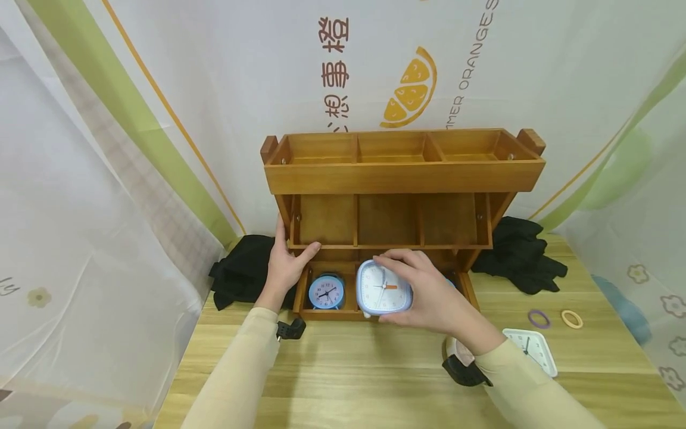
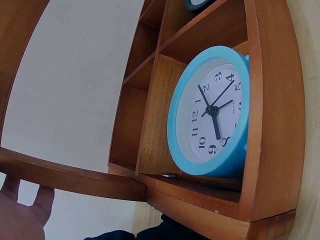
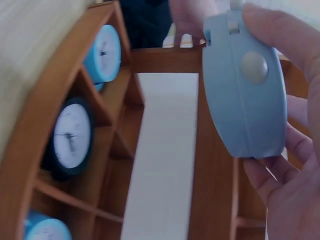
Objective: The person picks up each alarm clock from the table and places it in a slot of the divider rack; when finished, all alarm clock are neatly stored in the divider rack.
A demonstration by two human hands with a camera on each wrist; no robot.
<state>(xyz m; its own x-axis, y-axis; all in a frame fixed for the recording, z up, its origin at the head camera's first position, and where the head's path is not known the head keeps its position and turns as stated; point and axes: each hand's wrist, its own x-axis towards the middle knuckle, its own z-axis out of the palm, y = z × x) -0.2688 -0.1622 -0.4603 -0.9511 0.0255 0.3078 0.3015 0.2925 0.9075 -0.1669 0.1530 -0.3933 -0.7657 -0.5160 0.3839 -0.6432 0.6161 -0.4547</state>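
A rounded-square pale blue alarm clock [image 1: 383, 288] is held by my right hand [image 1: 429, 292], fingers along its top and thumb below. In the head view it hangs in front of the lowest tier of a wooden folding box [image 1: 404, 179]. My left hand [image 1: 284, 262] rests against the box's left side, thumb stretched along the middle tier's front edge. A round light-blue alarm clock [image 2: 207, 110] sits in the lowest tier's left compartment. The right wrist view shows a black round clock [image 3: 72, 135] in the middle compartment and another blue clock [image 3: 47, 232] beyond it.
Black cloths [image 1: 243, 268] lie at both sides of the box. On the table to the right are a purple ring [image 1: 538, 319], a yellow ring [image 1: 571, 319] and a white square clock [image 1: 538, 348], partly behind the right forearm. A printed curtain [image 1: 214, 71] hangs around the table.
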